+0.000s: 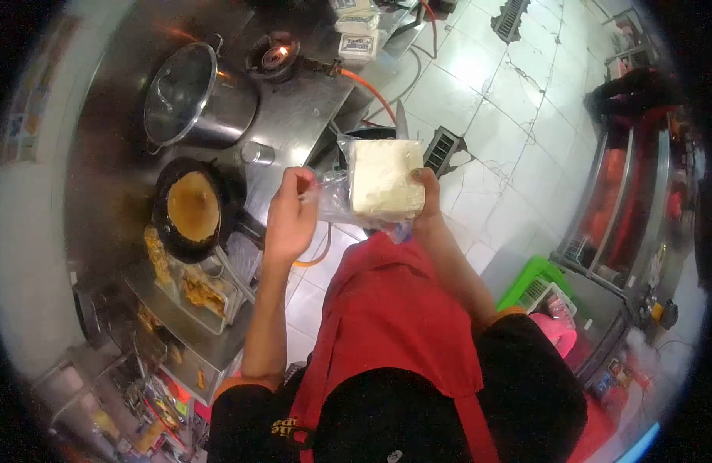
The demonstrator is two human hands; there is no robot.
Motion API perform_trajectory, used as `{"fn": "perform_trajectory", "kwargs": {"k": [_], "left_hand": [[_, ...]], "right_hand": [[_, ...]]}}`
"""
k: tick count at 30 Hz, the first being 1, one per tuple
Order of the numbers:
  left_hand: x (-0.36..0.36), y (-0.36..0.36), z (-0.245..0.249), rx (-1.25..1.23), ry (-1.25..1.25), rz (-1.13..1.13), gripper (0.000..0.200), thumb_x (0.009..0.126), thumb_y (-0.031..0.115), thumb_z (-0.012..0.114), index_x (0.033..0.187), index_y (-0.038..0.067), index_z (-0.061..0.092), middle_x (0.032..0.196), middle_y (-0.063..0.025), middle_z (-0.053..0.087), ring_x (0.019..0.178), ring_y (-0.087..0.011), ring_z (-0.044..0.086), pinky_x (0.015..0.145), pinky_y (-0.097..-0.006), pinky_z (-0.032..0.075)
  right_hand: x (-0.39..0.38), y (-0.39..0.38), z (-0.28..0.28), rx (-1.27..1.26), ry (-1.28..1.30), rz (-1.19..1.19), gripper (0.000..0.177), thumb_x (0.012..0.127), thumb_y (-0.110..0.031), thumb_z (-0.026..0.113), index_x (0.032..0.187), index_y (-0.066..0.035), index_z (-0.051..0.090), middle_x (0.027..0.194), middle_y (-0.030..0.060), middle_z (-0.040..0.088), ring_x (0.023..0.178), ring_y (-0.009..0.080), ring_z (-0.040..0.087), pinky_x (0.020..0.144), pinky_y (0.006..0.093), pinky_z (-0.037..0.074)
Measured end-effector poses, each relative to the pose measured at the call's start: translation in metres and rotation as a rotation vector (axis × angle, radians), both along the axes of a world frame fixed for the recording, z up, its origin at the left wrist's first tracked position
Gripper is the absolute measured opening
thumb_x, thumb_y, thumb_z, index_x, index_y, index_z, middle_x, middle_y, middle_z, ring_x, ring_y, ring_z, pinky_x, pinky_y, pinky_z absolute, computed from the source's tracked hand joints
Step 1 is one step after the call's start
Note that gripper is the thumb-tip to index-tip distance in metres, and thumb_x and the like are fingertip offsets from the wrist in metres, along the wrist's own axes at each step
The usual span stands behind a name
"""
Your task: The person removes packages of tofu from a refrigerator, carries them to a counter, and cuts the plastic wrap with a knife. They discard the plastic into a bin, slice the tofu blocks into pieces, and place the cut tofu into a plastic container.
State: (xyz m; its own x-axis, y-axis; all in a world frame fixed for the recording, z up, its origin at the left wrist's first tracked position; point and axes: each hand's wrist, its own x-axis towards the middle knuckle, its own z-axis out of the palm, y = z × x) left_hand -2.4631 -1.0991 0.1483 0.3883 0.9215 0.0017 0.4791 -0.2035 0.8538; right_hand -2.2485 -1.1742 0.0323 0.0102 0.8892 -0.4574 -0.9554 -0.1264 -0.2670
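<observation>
Block (387,177): pale creamy yellow
Bag (334,197): clear, colourless
Apron (406,316): plain red
Shirt (529,370): black with yellow lettering
Pancake (192,206): golden brown, darker in patches
Pan (188,248): black
Pot (231,109): silvery grey
Hose (371,89): bright orange
Floor (464,65): white tile grid, dark cracked lines
Basket (529,279): bright green
Drain grate (445,148): dark stripes

Burner (276,55), pot (229,108) and pan (192,251) suggest a commercial kitchen.

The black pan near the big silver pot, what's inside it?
In the pan lies a flat, round, golden-brown layer; I can't tell what it's made of. It covers the middle of the pan's bottom, so that part is hidden.
</observation>
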Motion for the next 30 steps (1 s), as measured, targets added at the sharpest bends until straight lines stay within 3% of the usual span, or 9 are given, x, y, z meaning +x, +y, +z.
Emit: {"fn": "perform_trajectory", "kwargs": {"k": [6,11,15,16,19,20,26,28,30], "left_hand": [[0.027,0.004,0.003,-0.058,0.198,-0.244,0.034,0.082,0.016,0.073,0.103,0.002,0.051,0.094,-0.0171,0.063,0.086,-0.0252,0.062,0.077,-0.0354,0.048],[0.017,0.014,-0.005,-0.463,0.052,-0.274,0.028,0.085,0.015,0.068,0.103,0.002,0.050,0.093,-0.0184,0.064,0.087,-0.0320,0.065,0.074,-0.0415,0.049],[0.018,0.018,-0.049,0.021,0.176,-0.126,0.024,0.086,0.006,0.057,0.109,0.005,0.051,0.095,-0.0190,0.065,0.087,-0.0380,0.065,0.075,-0.0432,0.049],[0.022,0.016,-0.053,0.138,0.199,-0.108,0.024,0.086,0.004,0.056,0.110,0.005,0.052,0.093,-0.0183,0.065,0.084,-0.0324,0.065,0.074,-0.0403,0.049],[0.038,0.018,-0.049,-0.062,-0.046,0.013,0.032,0.077,-0.008,0.047,0.107,0.004,0.051,0.085,-0.0059,0.053,0.076,-0.0165,0.052,0.070,-0.0307,0.046],[0.042,0.020,-0.059,0.180,-0.043,0.023,0.029,0.076,-0.007,0.047,0.104,0.003,0.050,0.090,-0.0081,0.053,0.082,-0.0164,0.052,0.074,-0.0301,0.045],[0.049,0.039,-0.014,0.155,-0.225,-0.246,0.025,0.077,0.000,0.047,0.102,0.004,0.049,0.107,-0.0108,0.051,0.103,-0.0213,0.051,0.088,-0.0320,0.043],[0.053,0.027,0.017,-0.244,-0.498,-0.403,0.026,0.075,-0.003,0.051,0.099,0.005,0.048,0.122,-0.0111,0.048,0.113,-0.0248,0.050,0.095,-0.0351,0.042],[0.060,0.023,0.018,-0.269,-0.378,-0.392,0.028,0.072,-0.008,0.057,0.093,0.006,0.046,0.131,-0.0110,0.044,0.118,-0.0263,0.049,0.097,-0.0368,0.043]], "right_hand": [[0.006,0.000,0.024,-0.005,-0.129,0.044,0.066,0.075,-0.030,0.059,0.131,0.003,0.045,0.117,0.0201,0.059,0.104,0.0323,0.060,0.090,0.0421,0.052],[0.006,-0.011,-0.021,-0.008,0.100,0.022,0.068,0.074,-0.036,0.062,0.130,0.000,0.047,0.118,0.0172,0.059,0.106,0.0317,0.059,0.087,0.0423,0.052],[-0.010,-0.026,-0.109,0.017,0.150,0.208,0.070,0.071,-0.043,0.071,0.128,-0.011,0.046,0.120,0.0151,0.055,0.105,0.0322,0.057,0.086,0.0454,0.051],[0.011,-0.028,-0.110,0.024,0.115,0.203,0.071,0.070,-0.045,0.073,0.128,-0.014,0.046,0.120,0.0146,0.054,0.105,0.0324,0.057,0.086,0.0462,0.051],[-0.006,-0.025,-0.094,-0.156,0.169,0.066,0.059,0.069,-0.029,0.069,0.121,-0.004,0.053,0.096,0.0126,0.062,0.092,0.0310,0.064,0.083,0.0450,0.054],[0.001,-0.022,-0.020,-0.113,-0.006,0.069,0.053,0.072,-0.027,0.065,0.116,0.000,0.056,0.099,0.0133,0.066,0.090,0.0281,0.067,0.082,0.0427,0.055],[0.015,-0.014,-0.010,0.102,0.148,0.123,0.055,0.075,-0.027,0.062,0.121,0.003,0.055,0.109,0.0168,0.067,0.092,0.0267,0.068,0.085,0.0404,0.055],[0.017,-0.015,0.015,0.046,0.075,0.099,0.054,0.078,-0.030,0.063,0.121,0.002,0.055,0.108,0.0163,0.067,0.094,0.0257,0.068,0.088,0.0396,0.054],[0.019,-0.015,0.023,0.034,0.087,0.060,0.054,0.080,-0.032,0.063,0.121,0.002,0.056,0.108,0.0160,0.067,0.094,0.0256,0.067,0.088,0.0390,0.053]]}}
